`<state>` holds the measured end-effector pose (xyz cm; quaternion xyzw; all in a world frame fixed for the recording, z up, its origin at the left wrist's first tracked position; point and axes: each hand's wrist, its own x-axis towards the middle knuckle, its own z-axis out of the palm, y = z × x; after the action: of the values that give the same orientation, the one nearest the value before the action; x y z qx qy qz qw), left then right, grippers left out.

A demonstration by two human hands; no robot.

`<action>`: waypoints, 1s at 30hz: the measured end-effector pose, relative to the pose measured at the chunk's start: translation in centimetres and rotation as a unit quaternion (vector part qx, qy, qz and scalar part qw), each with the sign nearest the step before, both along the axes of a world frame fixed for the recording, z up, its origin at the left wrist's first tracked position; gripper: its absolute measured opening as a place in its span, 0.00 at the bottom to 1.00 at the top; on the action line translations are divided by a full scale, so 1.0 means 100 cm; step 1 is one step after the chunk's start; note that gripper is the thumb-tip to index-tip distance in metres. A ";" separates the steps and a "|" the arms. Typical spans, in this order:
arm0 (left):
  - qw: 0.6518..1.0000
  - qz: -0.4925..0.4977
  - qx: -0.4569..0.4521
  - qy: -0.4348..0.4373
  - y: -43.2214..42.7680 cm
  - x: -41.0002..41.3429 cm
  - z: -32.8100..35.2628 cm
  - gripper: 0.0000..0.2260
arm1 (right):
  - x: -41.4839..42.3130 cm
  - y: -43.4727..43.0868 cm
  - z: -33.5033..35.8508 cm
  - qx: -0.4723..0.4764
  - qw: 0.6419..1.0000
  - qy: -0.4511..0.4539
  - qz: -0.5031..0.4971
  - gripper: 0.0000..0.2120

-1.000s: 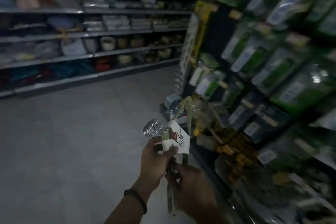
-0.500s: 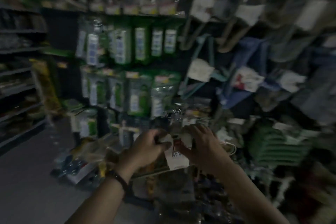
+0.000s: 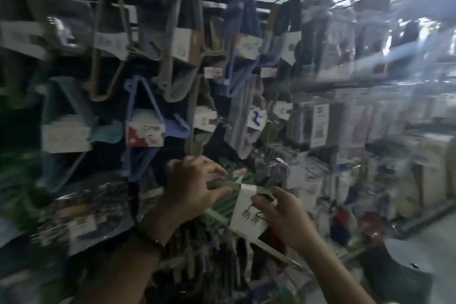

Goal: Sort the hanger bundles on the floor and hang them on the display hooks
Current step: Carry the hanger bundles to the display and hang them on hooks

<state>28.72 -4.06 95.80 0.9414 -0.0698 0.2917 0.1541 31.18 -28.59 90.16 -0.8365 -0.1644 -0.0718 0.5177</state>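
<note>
**Colours on the hanger wall**

The hanger bundle (image 3: 219, 207) in front is pale green, wrapped in a white paper band (image 3: 246, 215) printed with black line marks. Its hook tops (image 3: 277, 168) are shiny silver. On the display hang a periwinkle bundle (image 3: 176, 128) with a red-and-white label (image 3: 144, 134), a teal bundle (image 3: 108, 132), tan hangers (image 3: 106, 39), a grey bundle (image 3: 172, 86) and a navy bundle (image 3: 243, 12). 1 white tag (image 3: 256, 118) carries a bright blue squiggle. The wristband (image 3: 155, 242) is black.

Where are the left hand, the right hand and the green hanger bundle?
Left hand (image 3: 191, 190): head view, back of hand.
Right hand (image 3: 286, 219): head view, back of hand.
Green hanger bundle (image 3: 223, 205): head view, green bars beside label.
</note>
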 end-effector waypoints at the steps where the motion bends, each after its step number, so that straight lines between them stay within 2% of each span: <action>1: 0.998 0.013 -0.045 -0.038 -0.011 0.016 -0.002 0.22 | 0.009 -0.018 -0.004 0.029 0.999 0.012 -0.038 0.12; 3: 0.982 0.020 -0.171 -0.082 -0.037 0.045 -0.004 0.24 | 0.023 -0.048 -0.008 0.086 0.991 0.033 -0.094 0.11; 4: 0.969 0.021 -0.235 -0.074 -0.049 0.061 -0.006 0.28 | 0.031 -0.060 -0.010 0.113 0.986 0.035 -0.116 0.11; 6: 0.925 -0.004 -0.380 0.020 -0.074 0.091 -0.004 0.33 | 0.043 -0.075 -0.011 0.153 0.976 0.024 -0.155 0.12; 8: 0.848 -0.079 -0.511 0.117 -0.097 0.126 -0.003 0.31 | 0.057 -0.084 -0.009 0.210 0.962 0.024 -0.173 0.12; 9: 0.827 -0.106 -0.532 0.148 -0.107 0.143 -0.003 0.26 | 0.065 -0.086 -0.007 0.246 0.953 0.033 -0.173 0.13; 13: 0.802 -0.181 -0.542 0.175 -0.140 0.204 0.014 0.06 | 0.112 -0.089 0.004 0.285 0.938 0.057 -0.191 0.17; 15: 0.794 -0.194 -0.548 0.180 -0.152 0.235 0.030 0.10 | 0.134 -0.090 0.013 0.283 0.935 0.053 -0.205 0.18; 17: 0.789 -0.209 -0.549 0.181 -0.160 0.261 0.044 0.14 | 0.152 -0.089 0.022 0.321 0.925 0.077 -0.188 0.17; 20: 0.808 -0.225 -0.520 0.164 -0.175 0.297 0.057 0.16 | 0.183 -0.093 0.034 0.354 0.909 0.115 -0.187 0.17; 22: 0.827 -0.229 -0.492 0.146 -0.188 0.318 0.063 0.16 | 0.211 -0.109 0.037 0.269 0.931 0.147 -0.200 0.21; 23: 0.834 -0.229 -0.483 0.135 -0.194 0.328 0.066 0.17 | 0.223 -0.120 0.039 0.187 0.948 0.167 -0.195 0.22; 25: 0.848 -0.227 -0.465 0.113 -0.206 0.350 0.071 0.18 | 0.249 -0.143 0.048 -0.036 0.965 0.196 -0.170 0.24; 26: 0.855 -0.225 -0.455 0.105 -0.211 0.360 0.073 0.19 | 0.264 -0.155 0.053 -0.145 0.958 0.158 -0.190 0.29; 27: 0.861 -0.225 -0.446 0.097 -0.216 0.371 0.076 0.20 | 0.278 -0.165 0.059 -0.218 0.945 0.083 -0.228 0.30; 28: 0.866 -0.227 -0.436 0.088 -0.221 0.381 0.079 0.21 | 0.292 -0.170 0.070 -0.234 0.933 -0.002 -0.271 0.27; 30: 0.876 -0.227 -0.420 0.072 -0.234 0.404 0.083 0.22 | 0.324 -0.174 0.089 -0.171 0.924 -0.157 -0.303 0.17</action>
<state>69.07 -27.45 104.13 0.7649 -0.1414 0.1820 0.6015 63.61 -45.97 99.08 -0.9002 0.0082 -0.3268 0.2877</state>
